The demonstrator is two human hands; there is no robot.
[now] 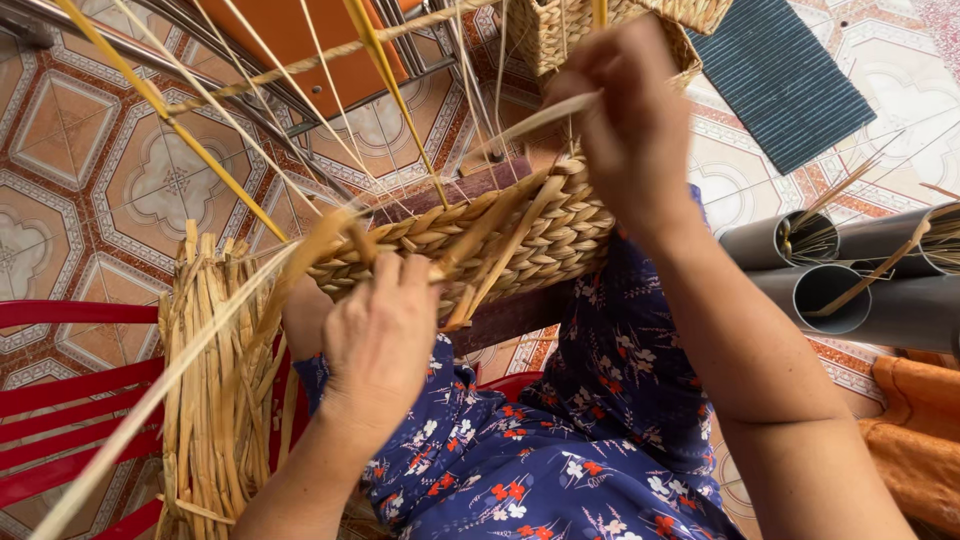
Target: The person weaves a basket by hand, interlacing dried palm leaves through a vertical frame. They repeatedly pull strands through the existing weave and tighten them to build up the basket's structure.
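The left hand (pixel 385 335) lay knuckles up on the near rim of a half-woven basket (pixel 520 240), its fingers curled and pressed down over the braided edge, pinning a flat straw strand (pixel 160 390) that ran off toward the near left. The right hand (pixel 625 110) was raised above the basket's right side, fingers pinched together on a pale strand (pixel 530 118) pulled taut to the left. The basket sat in the middle of the view, over the person's lap, which was covered by a blue flowered dress (pixel 560 450). Thin upright stakes (pixel 390 90) fanned up and away from its rim.

Just left of the left hand, a bundle of dried straw (pixel 215 400) leaned on a red slatted chair (pixel 60 400). A second woven basket (pixel 560 30) stood at the far edge, behind the right hand. To the far right lay a dark ribbed mat (pixel 780 75) on the patterned tile floor (pixel 90 170). On the right, well apart from the hands, were grey pipes (pixel 830 290) with strands poking out, and an orange cloth (pixel 915 430) below them.
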